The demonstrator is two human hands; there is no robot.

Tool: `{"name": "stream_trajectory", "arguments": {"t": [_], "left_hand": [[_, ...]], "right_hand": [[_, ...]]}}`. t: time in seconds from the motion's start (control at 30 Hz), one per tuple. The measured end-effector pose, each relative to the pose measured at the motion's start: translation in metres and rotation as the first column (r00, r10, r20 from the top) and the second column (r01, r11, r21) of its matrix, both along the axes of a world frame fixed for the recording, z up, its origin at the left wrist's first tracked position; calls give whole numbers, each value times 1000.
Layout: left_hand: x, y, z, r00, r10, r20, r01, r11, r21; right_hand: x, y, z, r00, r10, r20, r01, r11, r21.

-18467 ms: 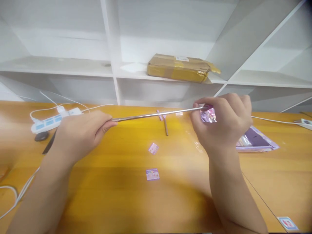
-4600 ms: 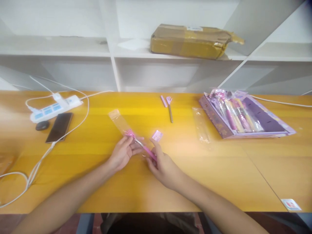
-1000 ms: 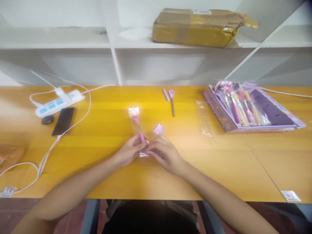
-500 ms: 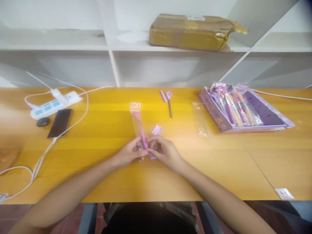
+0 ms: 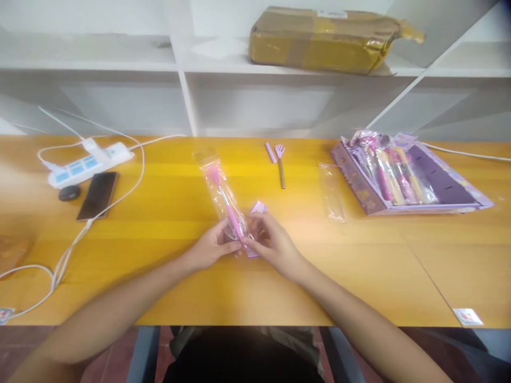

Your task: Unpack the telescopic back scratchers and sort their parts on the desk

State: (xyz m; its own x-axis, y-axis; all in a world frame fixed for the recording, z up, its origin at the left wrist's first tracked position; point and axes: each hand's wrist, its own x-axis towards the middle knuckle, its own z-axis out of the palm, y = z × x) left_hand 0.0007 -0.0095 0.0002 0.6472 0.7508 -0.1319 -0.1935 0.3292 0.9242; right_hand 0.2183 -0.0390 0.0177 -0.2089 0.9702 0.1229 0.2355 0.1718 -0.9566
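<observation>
A clear plastic bag with a pink-handled scratcher inside slants up and to the left over the table. Its lower end is gripped between my left hand and my right hand, both with fingers closed on the bag. A small purple card shows just behind my right fingers, and more purple shows below them. Further back lie an unwrapped purple scratcher with a metal rod and a short purple tube. To their right is a flat clear bag.
An open purple box of wrapped scratchers sits at the right. On the left are a power strip, a black phone, a round black object and white cables. A taped parcel rests on the shelf.
The bagged scratcher has turned, its broad side now more toward the camera and its top further left and up. Both hands stay at its lower end. The view has shifted slightly.
</observation>
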Motion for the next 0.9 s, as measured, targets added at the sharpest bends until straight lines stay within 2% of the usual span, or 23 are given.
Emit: {"name": "stream_trajectory", "arguments": {"t": [0.1, 0.17, 0.37, 0.63, 0.8, 0.9], "left_hand": [[0, 0, 3, 1000, -10, 2, 10, 1000, 9], [0, -1, 5, 1000, -7, 14, 7, 1000, 16], [0, -1, 8, 1000, -27, 10, 27, 1000, 7], [1, -1, 5, 999, -27, 28, 26, 999, 23], [0, -1, 3, 1000, -17, 12, 16, 1000, 18], [-1, 0, 5, 1000, -18, 20, 18, 1000, 24]], "right_hand": [[0, -1, 3, 997, 74, -11, -75, 987, -139], [-1, -2, 7, 993, 117, -4, -116, 978, -175], [-1, -4, 12, 990, 142, 12, -140, 983, -117], [-1, -3, 15, 962, 264, 67, -256, 961, -106], [-1, -2, 18, 946, 325, -1, -324, 943, -70], [-1, -1, 16, 949, 311, -39, -313, 949, -48]]}}
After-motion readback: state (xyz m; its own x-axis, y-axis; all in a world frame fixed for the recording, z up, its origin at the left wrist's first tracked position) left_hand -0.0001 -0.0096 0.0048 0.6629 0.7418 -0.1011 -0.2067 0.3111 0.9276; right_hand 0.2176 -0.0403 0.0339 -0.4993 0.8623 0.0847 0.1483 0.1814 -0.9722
